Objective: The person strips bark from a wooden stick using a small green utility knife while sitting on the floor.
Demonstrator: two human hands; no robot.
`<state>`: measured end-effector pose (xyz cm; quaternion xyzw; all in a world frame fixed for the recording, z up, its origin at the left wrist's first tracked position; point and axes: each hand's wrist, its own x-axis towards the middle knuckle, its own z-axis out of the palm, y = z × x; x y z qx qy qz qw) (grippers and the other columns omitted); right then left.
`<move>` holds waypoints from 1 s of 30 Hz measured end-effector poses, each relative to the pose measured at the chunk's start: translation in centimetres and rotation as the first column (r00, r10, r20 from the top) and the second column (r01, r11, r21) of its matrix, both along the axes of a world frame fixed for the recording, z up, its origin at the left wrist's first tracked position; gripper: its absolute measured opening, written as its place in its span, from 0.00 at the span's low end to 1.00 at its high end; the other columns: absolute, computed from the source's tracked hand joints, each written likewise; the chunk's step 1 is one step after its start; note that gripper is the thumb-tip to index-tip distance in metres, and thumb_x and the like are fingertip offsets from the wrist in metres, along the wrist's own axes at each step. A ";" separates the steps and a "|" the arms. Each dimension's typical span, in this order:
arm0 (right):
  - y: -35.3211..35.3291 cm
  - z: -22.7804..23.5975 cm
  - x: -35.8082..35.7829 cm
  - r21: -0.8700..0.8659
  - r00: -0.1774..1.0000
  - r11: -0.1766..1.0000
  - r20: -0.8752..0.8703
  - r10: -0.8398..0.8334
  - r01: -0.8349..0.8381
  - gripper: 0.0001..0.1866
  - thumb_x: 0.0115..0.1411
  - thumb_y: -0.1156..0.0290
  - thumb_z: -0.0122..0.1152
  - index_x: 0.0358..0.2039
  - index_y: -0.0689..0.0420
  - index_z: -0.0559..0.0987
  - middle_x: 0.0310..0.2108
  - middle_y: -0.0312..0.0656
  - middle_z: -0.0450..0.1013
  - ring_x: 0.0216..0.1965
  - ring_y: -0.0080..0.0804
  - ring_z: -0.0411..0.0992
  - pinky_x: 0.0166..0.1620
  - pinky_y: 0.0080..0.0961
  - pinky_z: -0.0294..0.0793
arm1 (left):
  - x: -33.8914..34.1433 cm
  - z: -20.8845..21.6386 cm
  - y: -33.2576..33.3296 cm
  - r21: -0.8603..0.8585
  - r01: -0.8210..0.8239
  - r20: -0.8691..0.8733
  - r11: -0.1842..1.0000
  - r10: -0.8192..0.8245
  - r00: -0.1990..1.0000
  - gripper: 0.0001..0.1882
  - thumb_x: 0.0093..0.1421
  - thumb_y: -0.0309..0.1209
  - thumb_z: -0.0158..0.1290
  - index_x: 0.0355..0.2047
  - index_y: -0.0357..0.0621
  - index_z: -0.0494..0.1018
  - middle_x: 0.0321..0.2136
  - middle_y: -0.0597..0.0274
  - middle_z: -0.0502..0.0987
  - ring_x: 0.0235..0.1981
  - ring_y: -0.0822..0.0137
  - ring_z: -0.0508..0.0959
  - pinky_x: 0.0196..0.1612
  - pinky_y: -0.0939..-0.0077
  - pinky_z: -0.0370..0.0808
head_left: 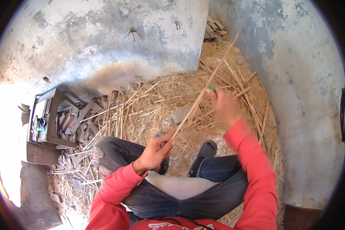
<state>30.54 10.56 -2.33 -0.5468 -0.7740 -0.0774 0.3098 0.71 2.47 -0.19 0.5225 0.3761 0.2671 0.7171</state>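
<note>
A long, thin strip of pale wood or bamboo (191,112) slants from my lap up toward the far right. My left hand (155,152) is closed around its lower part, thumb along the strip. Partway up the strip, my right hand (225,106) is closed on a small tool with a green end (211,89). That green end touches or lies right beside the strip; the rest of the tool is hidden by my fingers and blur.
Shavings and split strips (142,101) cover the floor around my crossed legs. A wooden stool-like frame (51,122) holding small items stands at the left. Worn plaster walls (142,34) rise ahead and at the right. A flat grey block (184,114) lies among the shavings.
</note>
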 end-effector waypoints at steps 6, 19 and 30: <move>2.3 -0.5 2.5 0.017 0.995 0.995 -0.005 -0.101 0.101 0.33 0.75 0.42 0.33 0.26 0.55 0.72 0.09 0.35 0.59 0.09 0.28 0.56 0.14 0.28 0.55 | 0.1 -0.2 0.6 -0.212 0.085 0.201 0.974 -0.042 0.979 0.27 0.74 0.26 0.44 0.71 0.39 0.57 0.17 0.78 0.51 0.14 0.84 0.50 0.17 0.84 0.51; 0.0 0.5 -1.2 -0.180 0.986 0.973 -0.109 0.129 -0.148 0.33 0.76 0.43 0.34 0.25 0.55 0.74 0.13 0.42 0.67 0.12 0.28 0.65 0.17 0.29 0.62 | -0.5 -0.5 1.0 -0.185 0.022 0.166 0.982 0.009 0.986 0.25 0.74 0.27 0.45 0.70 0.42 0.60 0.16 0.78 0.54 0.13 0.83 0.51 0.17 0.83 0.51; 3.8 -3.2 4.4 -0.139 0.916 0.976 -0.387 0.104 -0.170 0.34 0.75 0.41 0.33 0.22 0.54 0.69 0.12 0.39 0.61 0.12 0.24 0.61 0.17 0.24 0.60 | -0.7 0.5 0.9 -0.434 0.129 0.289 0.892 0.003 0.957 0.27 0.74 0.27 0.43 0.72 0.41 0.57 0.16 0.77 0.51 0.13 0.82 0.47 0.17 0.82 0.48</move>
